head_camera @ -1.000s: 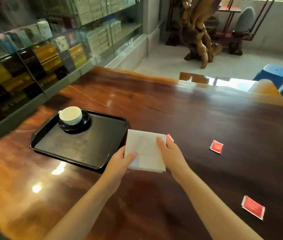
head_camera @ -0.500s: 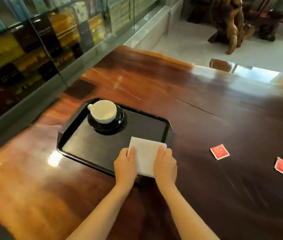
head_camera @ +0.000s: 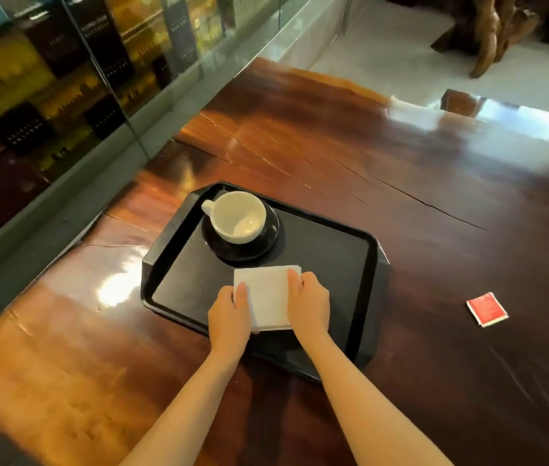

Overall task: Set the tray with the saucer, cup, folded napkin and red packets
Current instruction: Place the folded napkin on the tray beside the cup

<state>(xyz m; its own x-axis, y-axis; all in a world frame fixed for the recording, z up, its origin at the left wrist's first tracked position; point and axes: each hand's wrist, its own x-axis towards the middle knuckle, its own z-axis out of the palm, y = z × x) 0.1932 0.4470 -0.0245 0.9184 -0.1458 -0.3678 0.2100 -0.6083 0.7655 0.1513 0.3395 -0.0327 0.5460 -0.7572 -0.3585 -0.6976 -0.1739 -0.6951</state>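
Note:
A black tray lies on the dark wooden table. At its far left corner a white cup stands empty on a black saucer. The white folded napkin rests on the tray's near middle. My left hand grips its left edge and my right hand grips its right edge. One red packet lies on the table to the right of the tray, apart from it.
A glass display case with boxes runs along the table's left side. The wooden table shows cracks beyond the tray. A carved wooden root stands on the pale floor at the back right.
Both hands have carried the napkin from the table at the tray's right corner onto the tray's near middle. The view has shifted right and down, so only one red packet shows.

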